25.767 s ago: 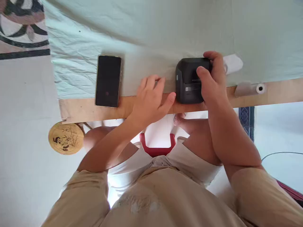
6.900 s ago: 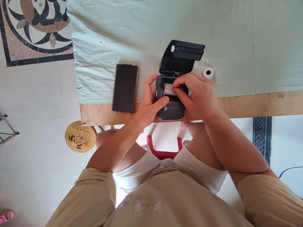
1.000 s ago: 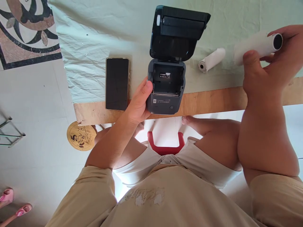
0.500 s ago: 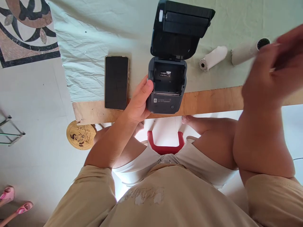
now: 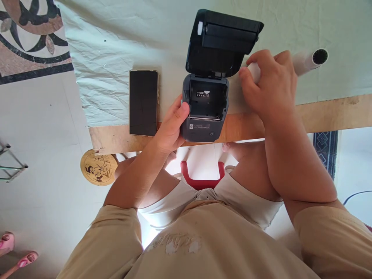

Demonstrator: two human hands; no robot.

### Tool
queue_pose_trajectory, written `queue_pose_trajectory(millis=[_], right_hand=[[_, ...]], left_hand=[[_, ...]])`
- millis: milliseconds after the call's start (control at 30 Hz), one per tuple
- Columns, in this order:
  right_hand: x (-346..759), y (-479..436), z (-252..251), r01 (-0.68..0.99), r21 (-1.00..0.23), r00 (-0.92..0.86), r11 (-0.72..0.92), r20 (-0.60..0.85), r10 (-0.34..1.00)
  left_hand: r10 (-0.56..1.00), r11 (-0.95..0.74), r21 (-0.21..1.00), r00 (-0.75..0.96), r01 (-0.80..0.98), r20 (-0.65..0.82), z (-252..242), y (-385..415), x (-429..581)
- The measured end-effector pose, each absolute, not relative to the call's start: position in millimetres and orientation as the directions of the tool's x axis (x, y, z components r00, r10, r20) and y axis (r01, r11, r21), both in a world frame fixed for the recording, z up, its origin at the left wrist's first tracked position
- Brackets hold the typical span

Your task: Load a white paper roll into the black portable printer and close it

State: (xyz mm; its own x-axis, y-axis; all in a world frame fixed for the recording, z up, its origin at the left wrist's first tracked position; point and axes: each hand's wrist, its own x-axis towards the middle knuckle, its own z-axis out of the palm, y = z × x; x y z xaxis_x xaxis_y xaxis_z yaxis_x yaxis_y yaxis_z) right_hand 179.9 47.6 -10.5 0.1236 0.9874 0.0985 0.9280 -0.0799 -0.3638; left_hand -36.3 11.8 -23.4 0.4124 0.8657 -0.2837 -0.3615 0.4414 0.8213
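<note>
A small dark label printer (image 5: 200, 126) rests near the table's front edge, its lid (image 5: 223, 42) swung up and back and its inner bay bare. My left hand (image 5: 171, 126) is closed round the printer's left side, the thumb lying on top. To the right of the printer, my right hand (image 5: 270, 83) curls over a small white paper roll (image 5: 255, 71). Thumb and fingers touch the roll, and most of it is hidden beneath them. Just beyond that hand lies a larger white cylinder (image 5: 303, 62) with a dark round end, partly covered.
A phone (image 5: 143, 102) with a dark screen lies left of the printer. Pale green cloth (image 5: 99, 77) covers the table, leaving a wooden front edge (image 5: 325, 112). Below are a round panda-patterned stool top (image 5: 99, 167) and a red stool (image 5: 202, 184). Another person's pink shoes (image 5: 27, 259) show lower left.
My right hand has come in from the far right and closed over the small paper roll. The left hand and the printer have hardly moved.
</note>
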Motion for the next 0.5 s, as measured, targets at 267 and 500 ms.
queue_pose_trajectory(millis=[267, 500], right_hand=[[176, 37, -4, 0.959, -0.277, -0.046, 0.063, 0.065, 0.997], [181, 33, -6, 0.926, -0.362, -0.081, 0.111, 0.095, 0.992]], left_hand=[[0.844, 0.488, 0.796, 0.427, -0.358, -0.325, -22, 11, -39], [0.855, 0.465, 0.797, 0.43, -0.385, -0.291, -22, 12, -37]])
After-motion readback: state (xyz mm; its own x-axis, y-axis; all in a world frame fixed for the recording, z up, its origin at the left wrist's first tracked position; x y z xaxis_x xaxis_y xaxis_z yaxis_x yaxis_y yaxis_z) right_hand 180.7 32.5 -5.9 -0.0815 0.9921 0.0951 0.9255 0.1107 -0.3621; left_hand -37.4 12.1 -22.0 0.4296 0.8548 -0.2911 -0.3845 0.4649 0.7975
